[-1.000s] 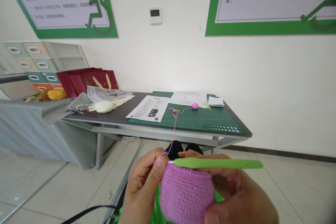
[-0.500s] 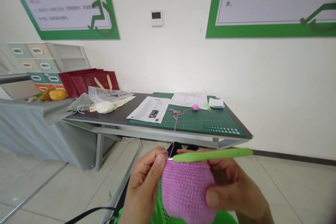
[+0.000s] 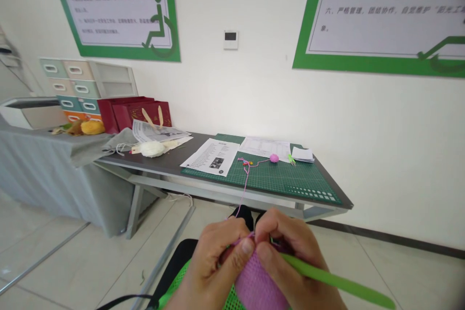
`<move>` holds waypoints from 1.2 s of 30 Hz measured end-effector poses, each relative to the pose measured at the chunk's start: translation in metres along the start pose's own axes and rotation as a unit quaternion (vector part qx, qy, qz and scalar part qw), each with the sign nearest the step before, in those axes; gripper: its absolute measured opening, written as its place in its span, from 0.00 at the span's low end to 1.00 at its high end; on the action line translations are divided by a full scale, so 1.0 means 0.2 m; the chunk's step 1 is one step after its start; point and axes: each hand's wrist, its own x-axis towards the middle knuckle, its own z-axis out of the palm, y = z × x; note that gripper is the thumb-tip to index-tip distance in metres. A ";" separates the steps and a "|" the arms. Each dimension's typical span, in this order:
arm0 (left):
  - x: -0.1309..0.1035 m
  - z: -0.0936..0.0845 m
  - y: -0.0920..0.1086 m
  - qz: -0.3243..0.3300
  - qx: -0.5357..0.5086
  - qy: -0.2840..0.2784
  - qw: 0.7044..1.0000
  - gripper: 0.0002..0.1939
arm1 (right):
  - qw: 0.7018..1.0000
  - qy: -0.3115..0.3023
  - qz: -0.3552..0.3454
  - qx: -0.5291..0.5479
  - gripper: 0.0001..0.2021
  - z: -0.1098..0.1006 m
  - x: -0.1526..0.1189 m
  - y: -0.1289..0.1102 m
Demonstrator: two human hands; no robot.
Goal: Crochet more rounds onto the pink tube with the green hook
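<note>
Low in the view, my left hand (image 3: 221,256) is closed, thumb and fingers pinching the upper edge of a pink crochet piece (image 3: 259,283). My right hand (image 3: 292,252) is closed at the same edge, its fingertips close to my left thumb. A crochet hook with a light green handle (image 3: 341,281) lies in my right hand, the handle sticking out to the lower right; its metal tip is hidden by my fingers. Pink yarn (image 3: 245,189) runs from my left hand up to the table, towards a small pink yarn ball (image 3: 274,158).
A green cutting mat (image 3: 269,179) on the dark table carries printed sheets (image 3: 210,155), green snips (image 3: 291,160) and a stack of white paper (image 3: 303,154). Further left are white yarn (image 3: 152,149), dark red paper bags (image 3: 136,111) and drawer boxes (image 3: 82,88).
My right hand has shifted from the side of the crochet piece to its top edge, around the hook. The hook's handle has swung down to the lower right. The head view has tilted up slightly.
</note>
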 end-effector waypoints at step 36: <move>-0.08 0.05 0.11 -0.223 -0.396 -0.046 0.890 0.52 | 0.924 0.135 -0.275 -0.230 0.13 0.03 0.01 -0.10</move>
